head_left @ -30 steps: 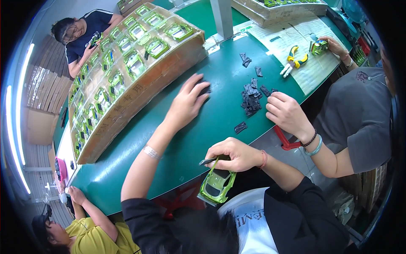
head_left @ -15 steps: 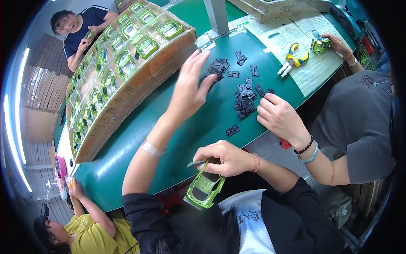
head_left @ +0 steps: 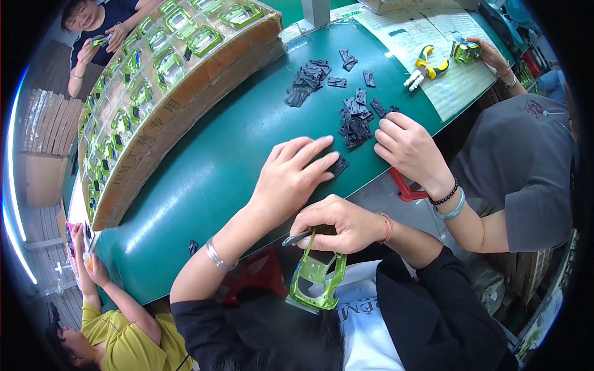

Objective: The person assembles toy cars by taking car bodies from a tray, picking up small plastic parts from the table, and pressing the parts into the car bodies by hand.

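Note:
My right hand (head_left: 340,226) is closed on a bright green plastic frame (head_left: 339,272) with a large opening, which hangs below the fingers near the table's front edge. A thin dark grey piece (head_left: 296,238) sticks out beside the thumb; its kind is unclear. My left hand (head_left: 291,176) is over the green table with its fingers stretched and apart. Its fingertips are at a small black plastic part (head_left: 340,166), partly covered by them; I cannot tell whether they touch. Farther off lie two piles of similar parts, one at the middle (head_left: 355,123) and one farther left (head_left: 307,80).
A co-worker's hand (head_left: 405,145) is right of the middle pile. Pliers (head_left: 426,68) with yellow handles lie on a sheet at the far right, near another person's hand (head_left: 490,52). A big cardboard tray (head_left: 185,93) of green frames stands at the left; two people work beyond and below it.
My left hand has come back from the far left pile toward me, down to the single black part. My right hand still holds the green frame, shifted slightly right.

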Motion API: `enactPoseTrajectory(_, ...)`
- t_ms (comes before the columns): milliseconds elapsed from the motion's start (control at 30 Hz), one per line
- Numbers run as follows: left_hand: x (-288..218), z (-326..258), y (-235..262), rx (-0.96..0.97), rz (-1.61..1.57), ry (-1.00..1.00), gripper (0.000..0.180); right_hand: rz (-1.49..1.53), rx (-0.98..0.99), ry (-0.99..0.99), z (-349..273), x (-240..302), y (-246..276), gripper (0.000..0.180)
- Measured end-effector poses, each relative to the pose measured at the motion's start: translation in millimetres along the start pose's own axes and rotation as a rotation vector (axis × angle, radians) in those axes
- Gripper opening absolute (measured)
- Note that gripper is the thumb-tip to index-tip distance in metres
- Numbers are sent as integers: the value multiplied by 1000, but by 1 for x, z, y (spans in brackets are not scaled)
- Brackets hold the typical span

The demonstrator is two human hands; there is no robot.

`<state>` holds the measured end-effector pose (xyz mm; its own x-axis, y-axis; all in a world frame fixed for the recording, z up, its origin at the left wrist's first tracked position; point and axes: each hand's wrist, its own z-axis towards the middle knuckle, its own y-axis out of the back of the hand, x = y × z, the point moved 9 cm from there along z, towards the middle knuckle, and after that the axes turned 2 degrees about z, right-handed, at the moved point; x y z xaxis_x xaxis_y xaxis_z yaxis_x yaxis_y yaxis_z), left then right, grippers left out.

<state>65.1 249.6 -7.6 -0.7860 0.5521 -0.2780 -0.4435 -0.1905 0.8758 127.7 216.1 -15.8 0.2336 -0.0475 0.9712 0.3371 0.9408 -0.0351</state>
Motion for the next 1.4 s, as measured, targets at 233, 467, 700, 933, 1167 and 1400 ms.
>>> enactPoseTrajectory(233, 25, 57, 6, -216, -198, 103, 38, -13, -46, -15, -7, -3, 8, 12)
enactPoseTrajectory(467, 56, 80, -27, -49, 11, 283, 57, 25, -59, -64, -10, -9, 9, 10)
enactPoseTrajectory(700, 17, 41, -2, -1, -198, 169, 74, 60, -47, -7, -16, -7, 12, 14)
enactPoseTrajectory(933, 24, 21, 11, -49, -169, 267, 59, -65, -119, -47, -9, 2, 14, 11)
enactPoseTrajectory(1167, 15, -84, 68, 34, -708, 800, 19, -423, -200, -57, -10, 11, 18, 11)
enactPoseTrajectory(1400, -19, -114, 75, -98, -561, 592, 16, -62, -35, -179, 3, -1, -14, 18)
